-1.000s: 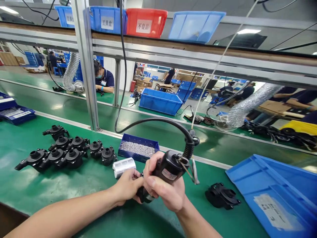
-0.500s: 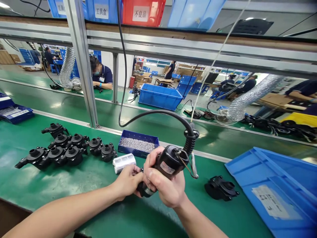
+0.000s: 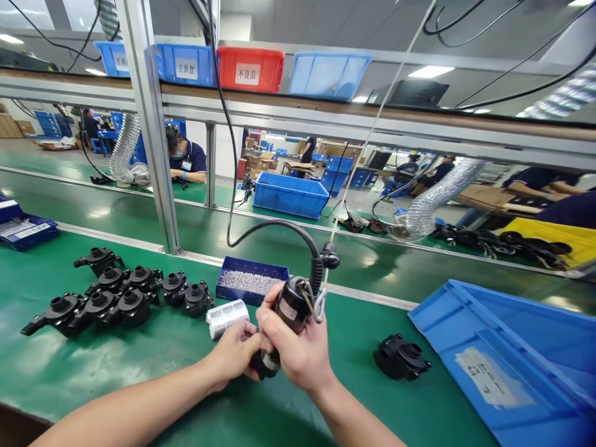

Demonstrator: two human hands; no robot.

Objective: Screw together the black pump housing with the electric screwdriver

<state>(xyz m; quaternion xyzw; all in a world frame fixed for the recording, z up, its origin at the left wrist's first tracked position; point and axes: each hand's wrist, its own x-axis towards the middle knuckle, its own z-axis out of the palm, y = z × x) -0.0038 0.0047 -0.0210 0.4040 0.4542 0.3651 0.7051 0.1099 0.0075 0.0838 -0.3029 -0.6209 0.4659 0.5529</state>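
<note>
Black driver (image 3: 294,300), gripped in the right hand (image 3: 300,354), stands steeper than before at the part (image 3: 261,368) the left hand (image 3: 233,351) pinches; work seems unfinished.

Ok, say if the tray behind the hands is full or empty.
Partly filled: small shiny pieces spread across the tray, and its back wall shows bare above them.

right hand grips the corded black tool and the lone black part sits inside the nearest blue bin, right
Not quite: the head view shows the lone black part on the green surface beside the nearest blue bin. The right hand grips the corded black tool.
</note>
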